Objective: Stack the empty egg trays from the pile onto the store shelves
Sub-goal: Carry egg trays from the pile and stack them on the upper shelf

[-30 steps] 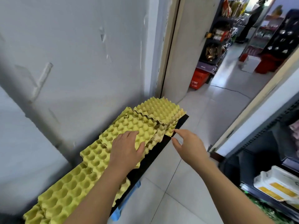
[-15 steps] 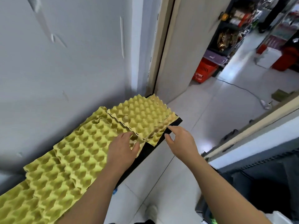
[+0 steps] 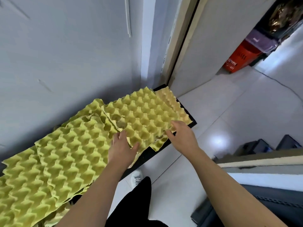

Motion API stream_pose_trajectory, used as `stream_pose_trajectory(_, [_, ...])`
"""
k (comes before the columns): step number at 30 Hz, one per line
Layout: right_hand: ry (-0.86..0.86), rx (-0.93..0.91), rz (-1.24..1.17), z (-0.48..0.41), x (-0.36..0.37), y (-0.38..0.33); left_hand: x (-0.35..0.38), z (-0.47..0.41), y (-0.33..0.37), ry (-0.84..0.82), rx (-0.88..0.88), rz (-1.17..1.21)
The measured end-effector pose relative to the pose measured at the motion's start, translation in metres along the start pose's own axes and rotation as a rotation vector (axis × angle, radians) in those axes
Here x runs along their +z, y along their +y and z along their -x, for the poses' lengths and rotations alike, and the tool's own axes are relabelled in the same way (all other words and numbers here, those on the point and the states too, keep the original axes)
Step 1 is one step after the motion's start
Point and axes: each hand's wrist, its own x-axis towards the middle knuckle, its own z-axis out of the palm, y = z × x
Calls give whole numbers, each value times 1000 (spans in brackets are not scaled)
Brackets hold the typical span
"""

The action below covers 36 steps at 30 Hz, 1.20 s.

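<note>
Yellow egg trays lie in overlapping piles along the wall on a low black platform. The farthest pile, the top egg tray, sits by the door frame, with a paler tray showing beneath its right side. My left hand grips the near left corner of that top tray, fingers tucked at its left edge and thumb on top. My right hand touches the tray's front edge near the right corner, fingers laid over it. The nearer trays stretch to the lower left.
A grey wall runs close behind the piles. A door frame opens onto a tiled aisle with a red basket. A shelf unit's edge stands at my right, and my leg and shoe are below.
The view has tilted down and closer to the piles. Both hands reached forward to the far pile: the left took its near left corner, the right came onto its front edge.
</note>
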Motion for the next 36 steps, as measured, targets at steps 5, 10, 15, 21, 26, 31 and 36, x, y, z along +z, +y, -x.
stream_pose_trajectory(5, [-118,51,24,-56,15,21,17,-35,10,-68,-145,60])
stream_pose_trajectory(10, [-255,113,7,-102,32,44,36,-53,11,-111,-272,56])
stream_pose_trajectory(15, [-392,167,39,-144,46,70,61,-63,11,-109,-353,68])
stream_pose_trajectory(21, [-552,144,-53,-175,53,90,84,-67,17,0,-459,185])
stream_pose_trajectory(26, [-509,65,-65,-180,47,89,86,-67,31,117,-473,268])
stream_pose_trajectory(31, [-422,-52,-76,-179,18,71,65,-52,46,273,-423,333])
stream_pose_trajectory(36, [-336,-213,-115,-171,-20,21,18,-24,58,503,-375,372])
